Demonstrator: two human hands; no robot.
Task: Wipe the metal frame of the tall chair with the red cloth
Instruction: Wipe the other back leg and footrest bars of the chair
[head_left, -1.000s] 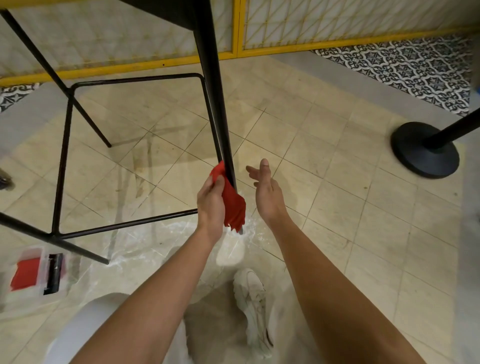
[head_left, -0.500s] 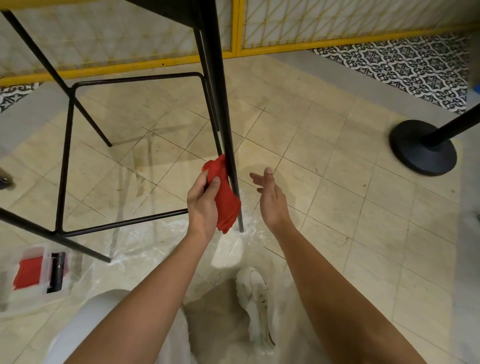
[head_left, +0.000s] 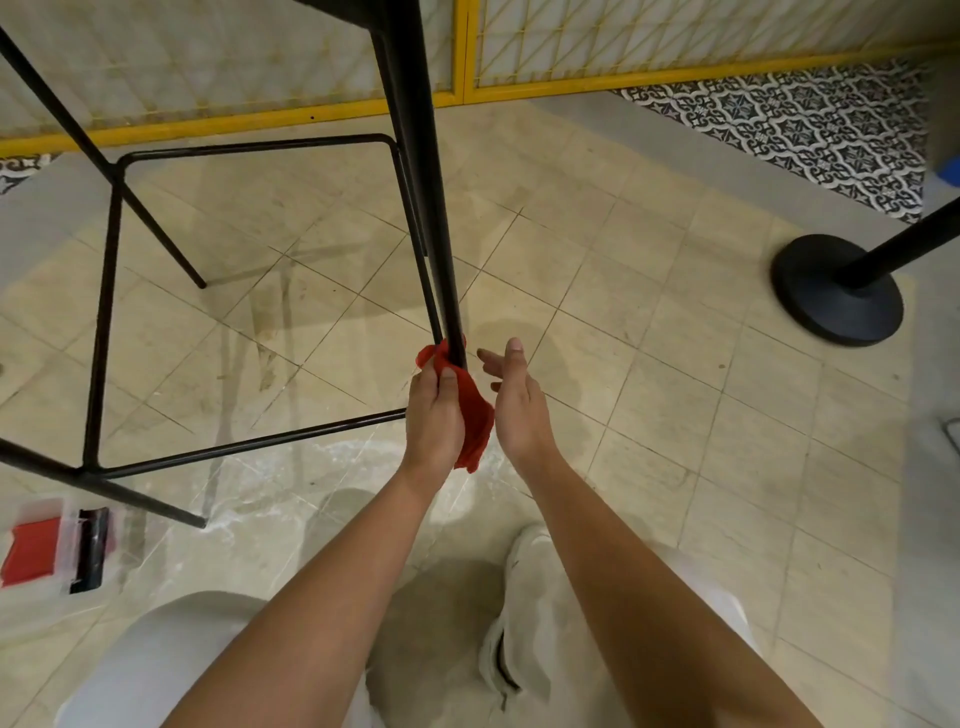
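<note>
The tall chair's black metal frame (head_left: 415, 171) rises from the tiled floor, its near leg running down the middle of the view. My left hand (head_left: 434, 415) grips the red cloth (head_left: 475, 415) and wraps it round the low end of that leg. The cloth's loose end hangs down below my fingers. My right hand (head_left: 517, 400) hovers just right of the leg with fingers straight, holding nothing and not touching the cloth. The leg's foot is hidden behind the cloth and my hand.
A footrest ring of black bars (head_left: 104, 312) spans the left side. A black round stanchion base (head_left: 836, 291) stands on the floor at the right. A clear plastic box (head_left: 52, 551) with red and black items lies at lower left. My white shoe (head_left: 524, 582) is below.
My left hand slid the red cloth up the leg and then back down to the lower end. My right hand stayed open beside the leg.
</note>
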